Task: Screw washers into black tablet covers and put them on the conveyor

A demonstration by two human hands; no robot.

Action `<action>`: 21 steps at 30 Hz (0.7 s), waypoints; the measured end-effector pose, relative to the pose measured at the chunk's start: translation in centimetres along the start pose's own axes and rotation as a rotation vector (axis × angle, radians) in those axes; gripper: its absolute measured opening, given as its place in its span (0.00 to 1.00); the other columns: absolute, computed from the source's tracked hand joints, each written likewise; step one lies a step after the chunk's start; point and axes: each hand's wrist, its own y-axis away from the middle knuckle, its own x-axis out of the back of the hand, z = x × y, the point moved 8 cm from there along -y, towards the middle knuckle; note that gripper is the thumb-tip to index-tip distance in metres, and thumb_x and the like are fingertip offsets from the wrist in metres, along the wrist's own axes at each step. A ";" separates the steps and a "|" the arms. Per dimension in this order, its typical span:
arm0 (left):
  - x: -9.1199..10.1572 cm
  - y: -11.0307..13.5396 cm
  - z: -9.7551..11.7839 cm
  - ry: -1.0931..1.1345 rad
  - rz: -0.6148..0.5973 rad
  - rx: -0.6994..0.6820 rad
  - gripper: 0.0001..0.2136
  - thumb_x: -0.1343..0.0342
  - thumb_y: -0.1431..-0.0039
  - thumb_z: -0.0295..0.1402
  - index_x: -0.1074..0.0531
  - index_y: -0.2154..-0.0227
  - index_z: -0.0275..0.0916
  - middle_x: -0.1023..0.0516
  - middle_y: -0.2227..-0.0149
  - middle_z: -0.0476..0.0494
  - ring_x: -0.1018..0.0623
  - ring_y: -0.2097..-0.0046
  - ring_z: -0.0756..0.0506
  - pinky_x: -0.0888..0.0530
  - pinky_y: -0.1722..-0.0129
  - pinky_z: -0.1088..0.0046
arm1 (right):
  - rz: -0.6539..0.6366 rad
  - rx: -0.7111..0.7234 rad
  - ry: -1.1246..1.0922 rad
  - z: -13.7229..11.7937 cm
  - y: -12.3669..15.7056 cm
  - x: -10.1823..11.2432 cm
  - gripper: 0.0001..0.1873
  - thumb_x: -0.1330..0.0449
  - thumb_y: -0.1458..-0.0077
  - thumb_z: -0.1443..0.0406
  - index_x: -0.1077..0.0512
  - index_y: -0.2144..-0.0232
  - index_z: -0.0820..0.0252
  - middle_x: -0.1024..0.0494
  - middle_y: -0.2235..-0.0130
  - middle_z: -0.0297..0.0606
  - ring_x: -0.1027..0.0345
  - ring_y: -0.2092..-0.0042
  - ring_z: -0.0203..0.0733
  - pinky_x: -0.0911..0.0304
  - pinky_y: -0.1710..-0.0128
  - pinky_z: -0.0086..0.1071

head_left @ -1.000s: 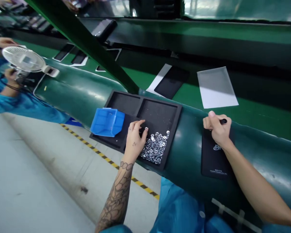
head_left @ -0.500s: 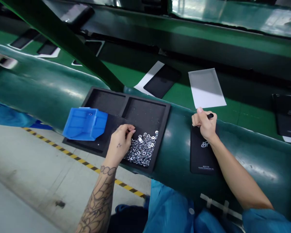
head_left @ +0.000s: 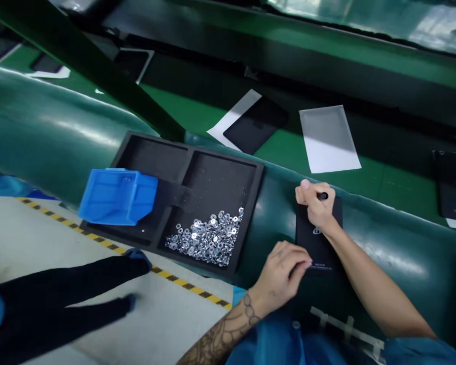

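A: Where are the washers (head_left: 205, 238)?
B: I see them in the black tray (head_left: 197, 148), in the lower right part.
A: And the grip?
B: My left hand (head_left: 283, 268) is loose spread, at the black panel (head_left: 312, 248) edge. My right hand (head_left: 315, 205) pinches a small black stick (head_left: 323, 195).

"How's the light?"
"Bright and even, with white glare streaking the glossy green padded rail (head_left: 53, 126) and glinting off the metal washers (head_left: 205, 241)"
"Sharp?"
"Slightly soft overall, with lines bowing toward the edges"
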 end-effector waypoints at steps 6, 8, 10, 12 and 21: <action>-4.4 1.6 -0.7 0.078 -0.140 -0.036 0.07 0.41 0.27 0.25 0.23 0.52 0.43 0.14 0.56 0.40 0.16 0.57 0.41 0.20 0.55 0.59 | -0.014 0.029 0.051 -0.1 0.2 0.0 0.39 0.38 0.26 0.45 0.48 0.82 0.56 0.52 0.80 0.31 0.58 0.78 0.36 0.56 0.75 0.38; -4.1 1.6 -1.0 0.110 -0.150 -0.020 0.07 0.42 0.26 0.24 0.23 0.52 0.41 0.14 0.56 0.39 0.16 0.56 0.42 0.19 0.54 0.61 | -0.022 0.013 0.058 0.0 0.2 0.1 0.39 0.38 0.26 0.45 0.48 0.82 0.56 0.52 0.80 0.31 0.58 0.78 0.36 0.55 0.75 0.38; -3.6 1.6 -1.3 0.125 -0.125 0.003 0.07 0.42 0.26 0.24 0.23 0.52 0.41 0.14 0.56 0.38 0.16 0.56 0.42 0.18 0.53 0.62 | -0.039 -0.007 0.054 0.2 0.2 0.1 0.39 0.38 0.27 0.44 0.47 0.82 0.55 0.52 0.80 0.31 0.58 0.78 0.36 0.55 0.75 0.38; -3.4 1.6 -1.6 0.132 -0.100 0.015 0.07 0.41 0.27 0.24 0.23 0.52 0.41 0.14 0.56 0.38 0.16 0.56 0.42 0.18 0.53 0.61 | -0.062 -0.027 0.036 0.4 0.2 0.1 0.40 0.36 0.28 0.43 0.48 0.82 0.55 0.53 0.80 0.30 0.59 0.78 0.36 0.54 0.76 0.38; -3.6 1.5 -1.6 0.153 -0.118 0.020 0.07 0.40 0.27 0.25 0.22 0.52 0.41 0.14 0.57 0.38 0.16 0.57 0.42 0.17 0.54 0.61 | -0.226 -0.034 0.039 0.6 -0.2 -0.3 0.39 0.39 0.26 0.45 0.52 0.80 0.55 0.54 0.79 0.30 0.59 0.77 0.36 0.57 0.74 0.38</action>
